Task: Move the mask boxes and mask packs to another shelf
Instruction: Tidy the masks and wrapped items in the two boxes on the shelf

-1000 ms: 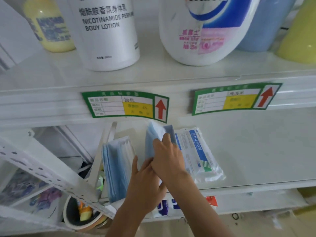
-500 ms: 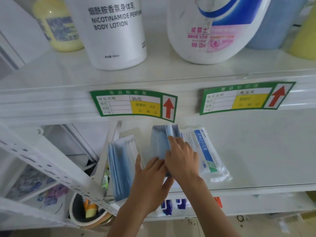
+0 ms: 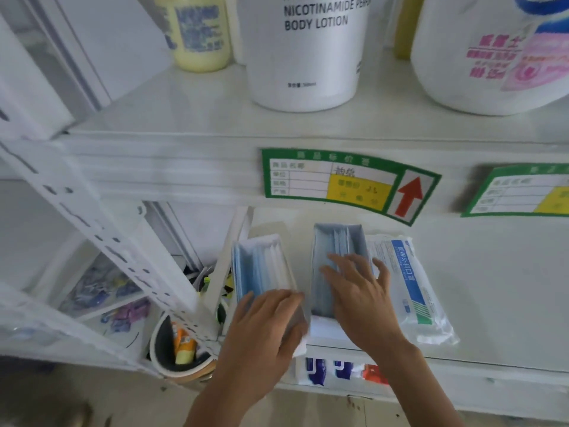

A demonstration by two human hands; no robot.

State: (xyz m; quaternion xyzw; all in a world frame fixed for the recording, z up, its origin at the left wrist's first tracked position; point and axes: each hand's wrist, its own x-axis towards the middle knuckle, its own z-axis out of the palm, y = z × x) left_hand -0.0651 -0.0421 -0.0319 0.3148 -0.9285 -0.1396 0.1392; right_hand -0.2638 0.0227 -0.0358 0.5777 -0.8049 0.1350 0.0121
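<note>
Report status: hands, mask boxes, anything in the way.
Left hand on left mask box. Right hand flat on right mask box. Mask pack alongside, untouched. Nothing blocking.

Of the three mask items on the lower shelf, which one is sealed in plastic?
The mask pack on the far right, lying flat in clear wrap with a blue label. The two mask boxes left of it are open.

blue masks [image 3: 261,269], green-bordered label [image 3: 348,183], red arrow [image 3: 409,195]
</note>
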